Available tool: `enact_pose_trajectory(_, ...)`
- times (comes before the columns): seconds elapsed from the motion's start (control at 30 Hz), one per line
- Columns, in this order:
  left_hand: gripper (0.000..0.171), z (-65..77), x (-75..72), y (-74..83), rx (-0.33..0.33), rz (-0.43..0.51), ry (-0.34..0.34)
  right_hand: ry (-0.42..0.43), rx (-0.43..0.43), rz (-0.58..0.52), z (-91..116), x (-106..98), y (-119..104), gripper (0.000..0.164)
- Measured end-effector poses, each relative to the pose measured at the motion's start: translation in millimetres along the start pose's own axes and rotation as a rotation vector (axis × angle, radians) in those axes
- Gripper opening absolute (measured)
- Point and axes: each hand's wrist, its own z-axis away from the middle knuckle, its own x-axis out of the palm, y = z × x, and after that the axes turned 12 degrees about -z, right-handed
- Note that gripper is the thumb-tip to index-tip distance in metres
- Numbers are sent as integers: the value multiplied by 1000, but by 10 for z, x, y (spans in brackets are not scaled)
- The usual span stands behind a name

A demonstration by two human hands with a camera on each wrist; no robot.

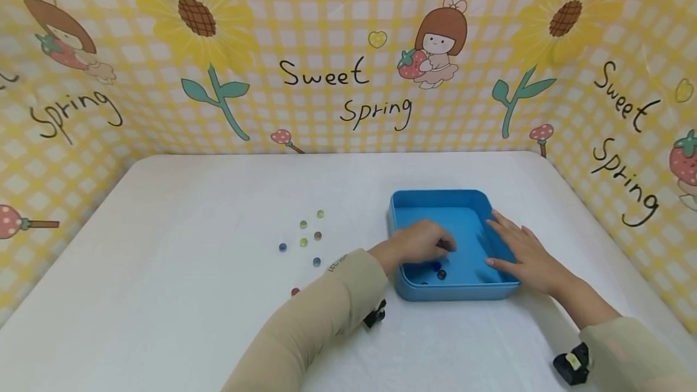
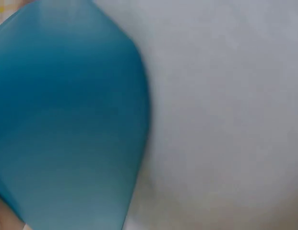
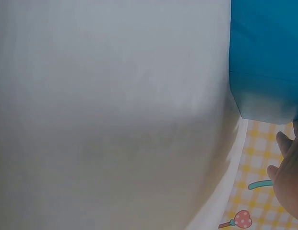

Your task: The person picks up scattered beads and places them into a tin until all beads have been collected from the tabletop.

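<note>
A shallow blue tray point(image 1: 457, 293) stands on the white table. My left hand point(image 1: 418, 242) reaches over its left side, fingers bent downward inside; I cannot tell whether a marble is between the fingertips. Just below that hand, a dark marble point(image 1: 441, 274) and a deep blue marble point(image 1: 437, 265) lie in the tray, with another partly hidden behind the front wall. My right hand point(image 1: 525, 256) is spread at the tray's right rim, fingers extended and thumb over the inside. Both wrist views show mostly the tray's outer side and white table.
Left of the tray are several loose marbles: a blue marble point(image 1: 282, 247), a yellow-green marble point(image 1: 304, 242), a brown marble point(image 1: 318, 236) and others. A red marble point(image 1: 295, 291) lies beside the left sleeve point(image 1: 321, 307). Yellow checked cloth point(image 1: 327, 11) surrounds the table's back and sides.
</note>
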Motion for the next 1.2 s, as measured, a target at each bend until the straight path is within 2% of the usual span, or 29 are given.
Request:
enact_pose_trajectory(0.1,20,21,-49,-30,30,136,48,-4,-3,-3,-2,3,2,69)
enact_pose_trajectory(0.2,20,68,-105,-50,51,208,101,-4,0,-1,1,2,11,69)
enact_pose_trajectory(0.33,21,194,-184,-71,67,256,155,0,6,3,7,6,21,70)
enact_pose_trajectory(0.6,20,544,-343,-164,63,294,236,6,-7,8,8,13,8,69)
enact_pose_trajectory(0.73,21,702,-399,-230,31,344,273,3,-4,9,5,13,1,69)
enact_pose_trajectory(0.9,21,842,-436,-318,-19,384,281,7,-3,6,20,9,8,69)
enact_pose_trajectory(1.2,22,1092,-443,-468,-135,365,298,10,-12,-5,15,18,16,69)
